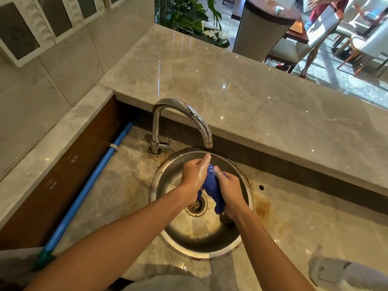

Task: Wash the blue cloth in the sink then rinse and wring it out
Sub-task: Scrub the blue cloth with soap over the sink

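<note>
Over the sink (168,238), the blue cloth (212,190) hangs bunched and wet, gripped between soapy left hand (194,175) and right hand (230,191).

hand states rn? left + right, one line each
Left hand: closed, gripping the upper end of the blue cloth over the sink.
Right hand: closed, gripping the same cloth lower down.

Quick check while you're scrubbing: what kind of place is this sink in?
Probably a service counter in a restaurant or hotel lounge. A small round steel sink is set under a raised marble counter, and beyond it are dining chairs and a table holding a cup.
</note>
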